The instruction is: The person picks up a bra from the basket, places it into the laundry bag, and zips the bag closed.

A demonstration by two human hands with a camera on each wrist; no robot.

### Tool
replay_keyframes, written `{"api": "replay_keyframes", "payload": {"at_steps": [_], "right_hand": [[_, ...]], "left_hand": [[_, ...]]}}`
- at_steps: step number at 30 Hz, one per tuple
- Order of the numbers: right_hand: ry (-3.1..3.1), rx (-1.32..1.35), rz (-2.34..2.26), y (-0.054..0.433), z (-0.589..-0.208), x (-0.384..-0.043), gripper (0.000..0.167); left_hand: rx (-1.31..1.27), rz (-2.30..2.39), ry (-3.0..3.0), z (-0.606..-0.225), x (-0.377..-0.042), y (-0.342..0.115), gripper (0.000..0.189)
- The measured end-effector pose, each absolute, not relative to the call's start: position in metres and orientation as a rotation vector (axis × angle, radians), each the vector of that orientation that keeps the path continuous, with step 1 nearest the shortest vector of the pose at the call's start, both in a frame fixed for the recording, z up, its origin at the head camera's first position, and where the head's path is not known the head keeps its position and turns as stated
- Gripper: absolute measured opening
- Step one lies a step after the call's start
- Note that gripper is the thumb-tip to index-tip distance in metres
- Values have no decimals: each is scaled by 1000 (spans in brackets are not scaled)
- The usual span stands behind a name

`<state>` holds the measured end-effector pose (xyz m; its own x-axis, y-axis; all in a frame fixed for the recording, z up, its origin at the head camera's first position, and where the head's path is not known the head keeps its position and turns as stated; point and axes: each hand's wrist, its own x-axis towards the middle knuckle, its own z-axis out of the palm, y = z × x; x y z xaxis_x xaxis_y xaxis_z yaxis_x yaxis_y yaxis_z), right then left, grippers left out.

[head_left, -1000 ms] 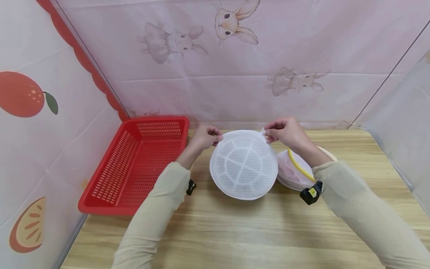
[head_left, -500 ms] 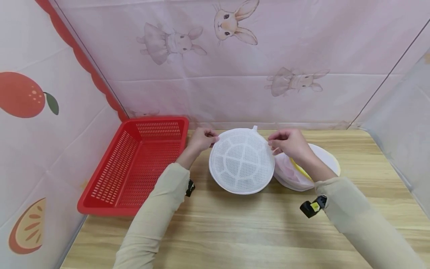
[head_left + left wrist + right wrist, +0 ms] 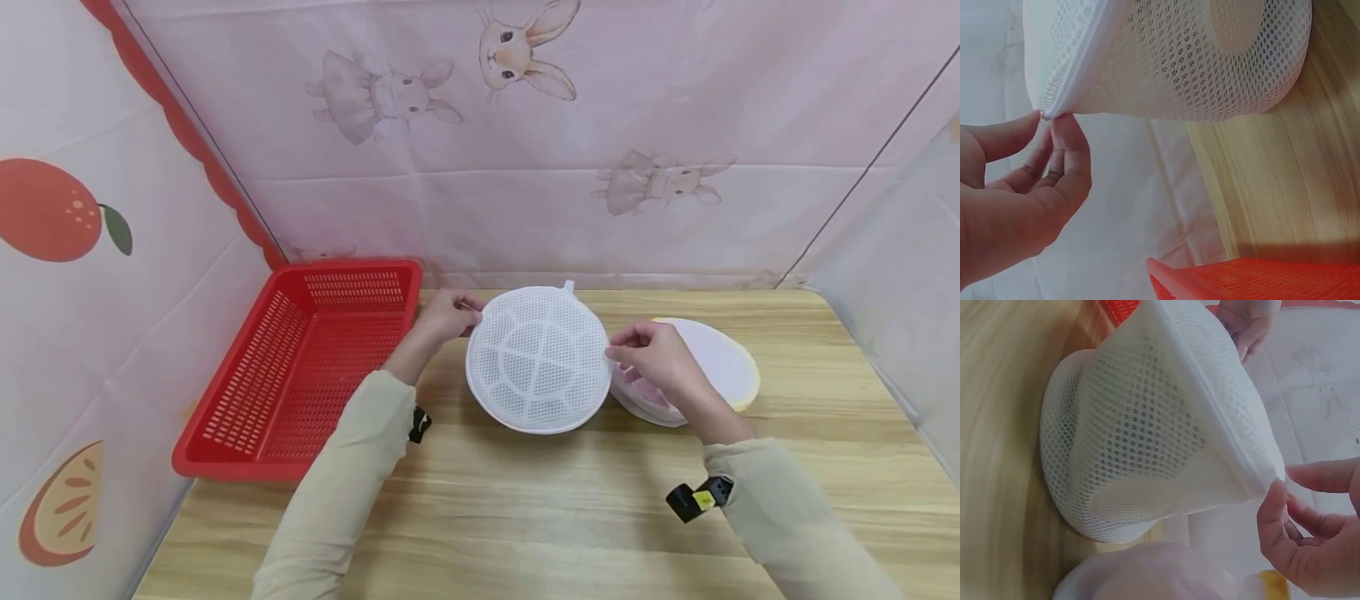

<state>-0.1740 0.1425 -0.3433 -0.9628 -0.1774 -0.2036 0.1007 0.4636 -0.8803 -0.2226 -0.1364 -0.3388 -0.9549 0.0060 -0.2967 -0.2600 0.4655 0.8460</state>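
Note:
A round white mesh laundry bag [image 3: 537, 360] stands on the table, its flat top tilted towards me and a small tab at its far edge. My left hand [image 3: 448, 316] pinches the rim on the left side; in the left wrist view, thumb and fingertip meet at the piped edge of the laundry bag [image 3: 1210, 62]. My right hand [image 3: 660, 358] pinches the opposite edge, as the right wrist view shows at the corner of the bag [image 3: 1141, 419]. Behind my right hand lies a second, pinkish-white bag [image 3: 723, 362] with yellow trim, partly hidden.
A red slotted plastic basket [image 3: 300, 375] sits at the left of the wooden table [image 3: 540, 517], close beside my left forearm. A pink rabbit-print wall covering [image 3: 450, 217] rises behind the table's back edge.
My right hand has left the tab at the back and moved down the right side of the rim. The laundry bag has shifted slightly left, and my left hand has edged left too.

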Motion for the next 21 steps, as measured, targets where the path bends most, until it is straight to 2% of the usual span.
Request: {"api": "replay_keyframes", "payload": {"at_steps": [12, 17, 21], "right_hand": [[2411, -16, -1591, 142, -355, -173, 17], [2453, 8, -1557, 140, -358, -175, 16], [2482, -4, -1528, 141, -358, -176, 16]], "left_hand": [[-271, 1388, 2400, -345, -213, -147, 14], [-202, 1368, 2424, -352, -216, -150, 9], [-215, 1338, 2440, -349, -212, -147, 13]]}}
